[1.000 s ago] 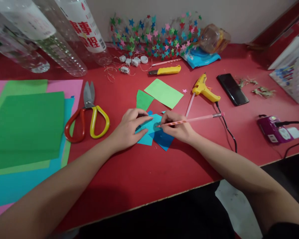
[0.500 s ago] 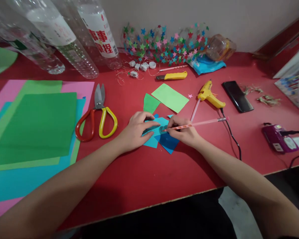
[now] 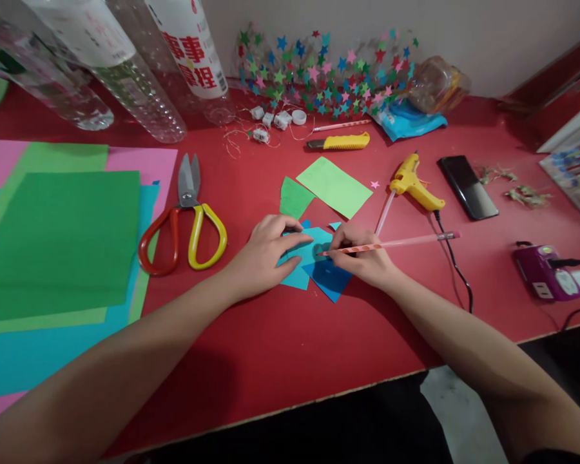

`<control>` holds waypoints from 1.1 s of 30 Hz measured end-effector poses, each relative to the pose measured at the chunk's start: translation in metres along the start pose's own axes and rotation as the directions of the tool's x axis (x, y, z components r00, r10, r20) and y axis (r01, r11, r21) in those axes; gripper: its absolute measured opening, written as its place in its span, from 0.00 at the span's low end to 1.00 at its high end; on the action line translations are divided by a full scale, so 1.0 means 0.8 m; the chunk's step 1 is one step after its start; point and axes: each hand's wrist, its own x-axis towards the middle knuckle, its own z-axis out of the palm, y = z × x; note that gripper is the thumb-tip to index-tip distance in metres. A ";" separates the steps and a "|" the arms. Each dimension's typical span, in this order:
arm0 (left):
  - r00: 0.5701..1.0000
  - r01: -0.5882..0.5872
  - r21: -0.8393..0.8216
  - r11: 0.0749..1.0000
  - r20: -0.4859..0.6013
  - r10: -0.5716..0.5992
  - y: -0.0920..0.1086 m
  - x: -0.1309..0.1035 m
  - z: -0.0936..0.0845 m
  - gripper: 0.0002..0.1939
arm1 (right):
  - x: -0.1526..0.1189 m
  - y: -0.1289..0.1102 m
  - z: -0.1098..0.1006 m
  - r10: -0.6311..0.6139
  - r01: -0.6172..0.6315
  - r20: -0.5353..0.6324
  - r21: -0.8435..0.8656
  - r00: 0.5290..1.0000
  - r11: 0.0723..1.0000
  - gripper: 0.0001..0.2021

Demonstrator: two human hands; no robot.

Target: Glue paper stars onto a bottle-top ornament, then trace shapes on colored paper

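Observation:
My left hand (image 3: pixel 270 254) lies over the left part of a light blue paper piece (image 3: pixel 297 277), its fingers apart and resting on the sheet. Pinched in my right hand (image 3: pixel 362 258) is a pink pencil (image 3: pixel 401 243), slanted low with its tip on that paper and its eraser end pointing right. Under the light blue piece, a darker blue paper piece (image 3: pixel 331 283) sticks out toward me. Just beyond my hands lie a dark green scrap (image 3: pixel 294 198) and a light green paper rectangle (image 3: pixel 335 187).
Scissors (image 3: pixel 187 200) and stacked coloured sheets (image 3: pixel 67 238) lie left. Clear bottles (image 3: pixel 193 58) stand behind. A star-covered bottle (image 3: pixel 328 80), yellow cutter (image 3: pixel 343 142), glue gun (image 3: pixel 418 183), phone (image 3: pixel 468 187) and purple socket adapter (image 3: pixel 544 270) occupy the back and right.
The camera view has shifted slightly. The pencil's eraser end points a little lower and further right; both hands stay at the light blue paper.

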 end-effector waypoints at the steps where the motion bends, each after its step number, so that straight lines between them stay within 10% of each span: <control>1: 1.000 0.003 -0.004 1.000 0.001 -0.003 0.000 0.000 0.000 0.15 | 0.000 0.000 0.000 0.005 -0.005 0.003 -0.003 1.000 1.000 0.05; 33: 0.999 0.018 -0.032 0.999 0.027 -0.017 0.001 0.001 -0.004 0.10 | -0.003 0.002 0.001 0.028 -0.025 -0.044 0.063 0.999 0.998 0.05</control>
